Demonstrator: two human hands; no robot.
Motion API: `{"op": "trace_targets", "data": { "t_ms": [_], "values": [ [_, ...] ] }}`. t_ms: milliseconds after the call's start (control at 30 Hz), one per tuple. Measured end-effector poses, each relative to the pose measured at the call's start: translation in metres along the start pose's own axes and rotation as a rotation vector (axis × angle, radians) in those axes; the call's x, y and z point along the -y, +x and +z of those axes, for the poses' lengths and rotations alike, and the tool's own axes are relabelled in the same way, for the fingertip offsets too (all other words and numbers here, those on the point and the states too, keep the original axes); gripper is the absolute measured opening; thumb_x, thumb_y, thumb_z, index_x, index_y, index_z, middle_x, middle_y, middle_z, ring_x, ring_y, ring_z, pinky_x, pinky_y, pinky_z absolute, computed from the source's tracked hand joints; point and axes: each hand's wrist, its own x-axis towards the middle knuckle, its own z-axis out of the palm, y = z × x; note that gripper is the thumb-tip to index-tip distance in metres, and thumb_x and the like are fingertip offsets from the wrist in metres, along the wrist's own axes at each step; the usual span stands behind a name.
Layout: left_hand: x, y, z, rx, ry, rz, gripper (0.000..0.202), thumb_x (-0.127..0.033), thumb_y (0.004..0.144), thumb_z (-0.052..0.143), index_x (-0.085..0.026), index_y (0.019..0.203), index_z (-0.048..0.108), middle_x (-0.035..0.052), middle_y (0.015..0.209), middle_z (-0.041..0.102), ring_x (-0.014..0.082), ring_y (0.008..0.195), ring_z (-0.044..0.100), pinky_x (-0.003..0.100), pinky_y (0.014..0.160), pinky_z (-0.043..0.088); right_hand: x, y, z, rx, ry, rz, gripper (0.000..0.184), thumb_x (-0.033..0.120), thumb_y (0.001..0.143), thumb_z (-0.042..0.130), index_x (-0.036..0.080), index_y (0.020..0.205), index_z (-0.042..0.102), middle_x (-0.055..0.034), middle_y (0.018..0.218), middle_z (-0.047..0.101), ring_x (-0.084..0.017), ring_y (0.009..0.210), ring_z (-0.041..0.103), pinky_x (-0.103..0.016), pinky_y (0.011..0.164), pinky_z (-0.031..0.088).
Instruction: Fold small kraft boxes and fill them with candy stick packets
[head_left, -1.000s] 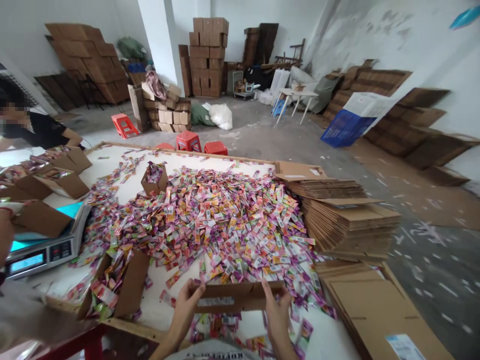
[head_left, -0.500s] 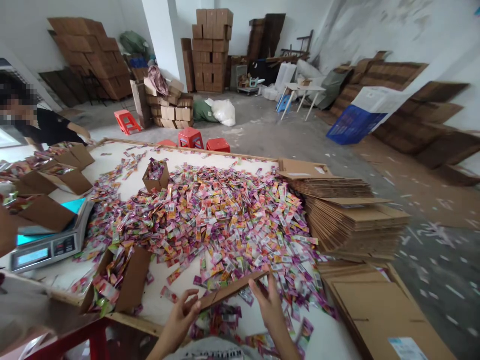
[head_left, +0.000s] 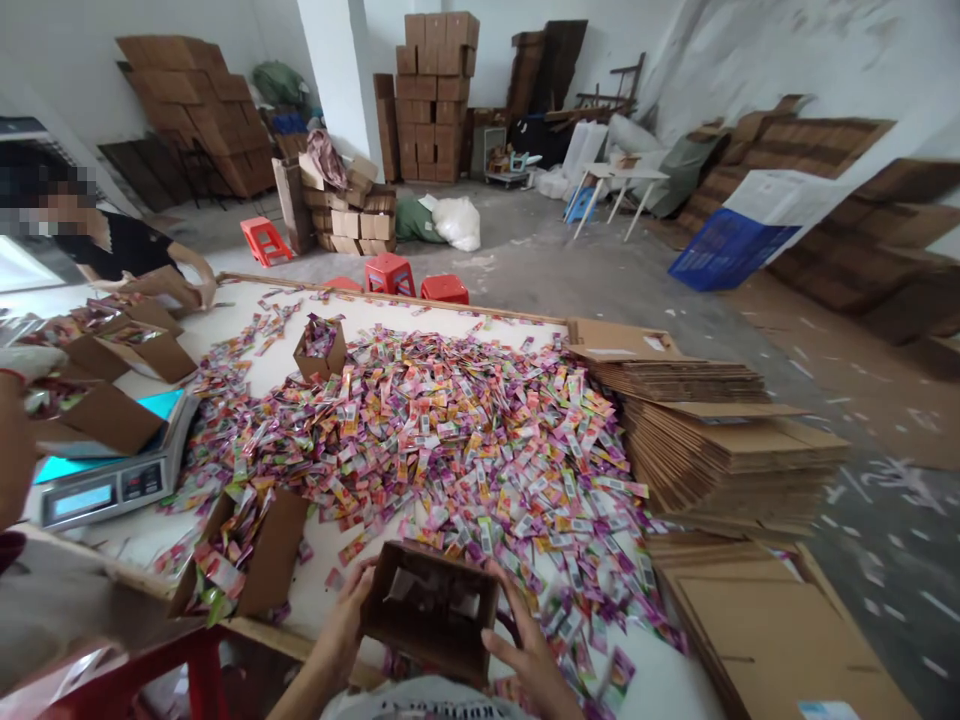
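At six o'clock, the left hand (head_left: 349, 612) and right hand (head_left: 519, 632) grasp a box (head_left: 420, 642) between them, open mouth up. Packets (head_left: 465, 450) heap beyond it, toward twelve. Light, even pressure on both side walls would likely keep it square; squeezing could buckle them.

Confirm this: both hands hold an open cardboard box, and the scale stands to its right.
Wrong side: in the head view, the scale stands to the left of the open cardboard box. The left hand and right hand do hold the box, as stated.
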Motion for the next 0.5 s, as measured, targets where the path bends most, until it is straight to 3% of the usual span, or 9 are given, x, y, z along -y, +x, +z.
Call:
{"op": "trace_targets", "data": {
  "t_ms": [67,167,233,333,433,500],
  "values": [
    [0.009,0.003,-0.003,0.162,-0.012,-0.032,0.072,-0.071,0.059,0.074,-0.023,0.113,0.062,0.0119,0.113,0.072,0.0347,0.112,0.064,0.047,0.097,0.047,-0.001,0.01,-0.001,-0.009,-0.011,0.017,0.076,0.055,0.074,0.068,0.029,0.142,0.046,-0.0116,0.152,0.042,-0.029,0.145,0.034,-0.046,0.114,0.035],
    [0.015,0.009,0.008,0.297,0.095,0.044,0.086,-0.056,0.053,0.084,-0.025,0.126,0.051,0.0093,0.104,0.072,0.0306,0.098,0.068,0.047,0.093,0.05,0.002,0.034,0.012,-0.099,-0.129,-0.024,0.08,0.045,0.064,0.077,0.024,0.135,0.048,-0.0136,0.142,0.05,-0.032,0.136,0.044,-0.048,0.114,0.034],
    [0.012,0.016,0.019,0.291,0.229,0.174,0.087,-0.046,0.058,0.083,-0.024,0.133,0.045,0.0085,0.104,0.07,0.0311,0.103,0.066,0.05,0.097,0.048,0.004,0.048,0.025,-0.216,-0.177,-0.052,0.081,0.034,0.056,0.079,0.021,0.13,0.049,-0.0135,0.133,0.056,-0.033,0.129,0.05,-0.049,0.114,0.033],
    [0.01,0.025,0.025,0.175,0.372,0.508,0.068,-0.036,0.07,0.073,-0.023,0.132,0.049,0.0117,0.122,0.064,0.0321,0.124,0.055,0.052,0.111,0.037,0.001,0.056,0.037,-0.353,-0.09,-0.09,0.061,0.026,0.062,0.067,0.022,0.121,0.055,-0.0102,0.12,0.063,-0.029,0.117,0.058,-0.046,0.108,0.04],
    [0.02,0.025,0.011,0.123,0.486,0.735,0.034,-0.031,0.089,0.054,-0.025,0.122,0.062,0.0135,0.133,0.06,0.0291,0.13,0.052,0.051,0.112,0.037,-0.007,0.045,0.034,-0.356,0.013,-0.123,0.029,0.025,0.068,0.058,0.025,0.096,0.064,-0.0067,0.103,0.068,-0.026,0.105,0.063,-0.043,0.101,0.045],
    [0.028,0.018,-0.008,0.206,0.6,0.797,0.031,-0.031,0.095,0.044,-0.028,0.113,0.07,0.0121,0.13,0.064,0.0276,0.128,0.055,0.05,0.109,0.042,-0.012,0.034,0.028,-0.352,0.005,-0.122,0.012,0.023,0.066,0.057,0.024,0.075,0.065,-0.0073,0.101,0.069,-0.027,0.105,0.062,-0.044,0.102,0.043]
  ]
}}
